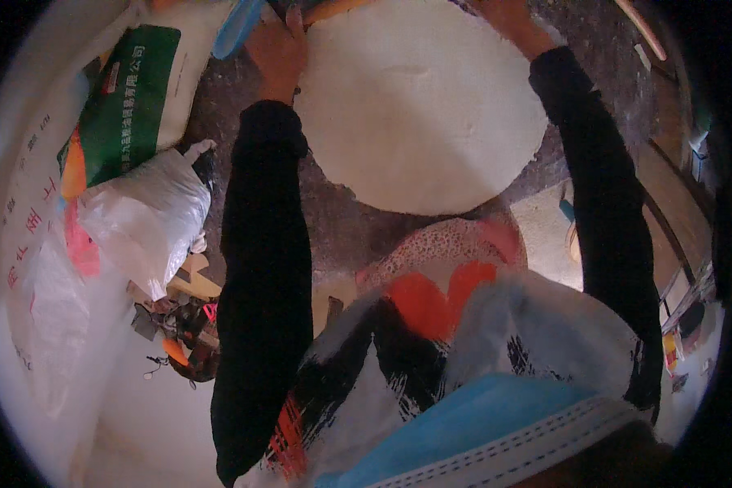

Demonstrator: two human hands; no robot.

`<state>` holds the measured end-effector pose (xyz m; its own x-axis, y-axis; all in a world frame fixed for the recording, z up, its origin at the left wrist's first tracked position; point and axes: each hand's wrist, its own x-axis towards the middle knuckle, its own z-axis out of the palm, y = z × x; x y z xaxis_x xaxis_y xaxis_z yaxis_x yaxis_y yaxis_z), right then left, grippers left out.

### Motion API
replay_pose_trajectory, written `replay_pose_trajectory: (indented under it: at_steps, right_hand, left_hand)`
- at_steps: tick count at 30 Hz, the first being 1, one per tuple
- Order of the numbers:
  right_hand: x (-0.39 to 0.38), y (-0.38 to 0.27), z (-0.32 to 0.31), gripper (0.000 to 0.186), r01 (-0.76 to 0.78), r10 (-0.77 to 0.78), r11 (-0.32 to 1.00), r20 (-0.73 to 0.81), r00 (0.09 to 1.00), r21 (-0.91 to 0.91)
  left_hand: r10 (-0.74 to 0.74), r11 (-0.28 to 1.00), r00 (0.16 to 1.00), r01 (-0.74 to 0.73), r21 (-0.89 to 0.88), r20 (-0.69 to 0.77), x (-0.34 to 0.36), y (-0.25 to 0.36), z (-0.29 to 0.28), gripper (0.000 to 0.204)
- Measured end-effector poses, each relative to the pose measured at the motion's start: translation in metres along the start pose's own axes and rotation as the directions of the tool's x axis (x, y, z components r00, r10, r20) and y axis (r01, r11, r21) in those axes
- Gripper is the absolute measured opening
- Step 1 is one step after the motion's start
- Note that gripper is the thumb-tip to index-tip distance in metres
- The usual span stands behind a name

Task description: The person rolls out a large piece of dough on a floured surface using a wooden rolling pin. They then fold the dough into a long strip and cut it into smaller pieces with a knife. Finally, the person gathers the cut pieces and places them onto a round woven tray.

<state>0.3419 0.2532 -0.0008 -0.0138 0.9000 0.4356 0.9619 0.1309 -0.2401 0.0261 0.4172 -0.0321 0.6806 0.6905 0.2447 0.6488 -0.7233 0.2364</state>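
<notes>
Left hand (278, 50) sat by the dough sheet (423, 110) at 10 o'clock, right hand (516, 29) at 2, probably to span it; couldn't tell either's grip tbh.

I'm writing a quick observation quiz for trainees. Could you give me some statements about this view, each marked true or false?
1. The round dough sheet lies on the dark table. True.
2. Both arms are bare to the elbow. False: black sleeves reach down to the wrists.
3. The left hand is beside the upper left edge of the round dough sheet. True.
4. Nothing lies left of the round dough sheet. False: a green-and-white bag and a whitish plastic bag are there.
5. A blue face mask shows near the bottom of the picture. True.
</notes>
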Motion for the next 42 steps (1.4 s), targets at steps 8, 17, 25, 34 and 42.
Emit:
replay_pose_trajectory:
  at_steps: [8, 17, 25, 34, 42]
  right_hand:
    - [-0.068, -0.067, 0.011, 0.031, 0.045, -0.035, 0.997, 0.166, 0.985, -0.057]
    - [-0.039, -0.004, 0.044, 0.035, -0.079, 0.075, 0.997, 0.144, 0.987, 0.021]
    - [-0.028, 0.029, 0.048, 0.042, -0.067, 0.142, 0.973, 0.344, 0.928, -0.222]
    - [-0.091, 0.004, -0.012, 0.043, -0.001, 0.003, 1.000, 0.202, 0.979, -0.013]
    - [-0.043, 0.014, -0.010, 0.043, -0.160, 0.206, 0.974, 0.322, 0.924, -0.163]
  left_hand:
    - [0.041, 0.998, 0.999, -0.041, -0.037, -0.009, -0.131, 0.037, -0.037, 0.050]
    - [0.051, 0.998, 0.983, -0.044, 0.041, -0.175, -0.047, 0.001, -0.030, 0.039]
    - [-0.056, 0.997, 0.927, 0.032, 0.071, 0.372, -0.015, -0.069, -0.004, 0.040]
    - [0.055, 0.997, 0.995, -0.050, -0.053, 0.081, -0.099, 0.027, -0.028, 0.056]
    - [0.102, 0.946, 0.972, -0.161, 0.280, 0.213, -0.005, 0.001, -0.003, 0.052]
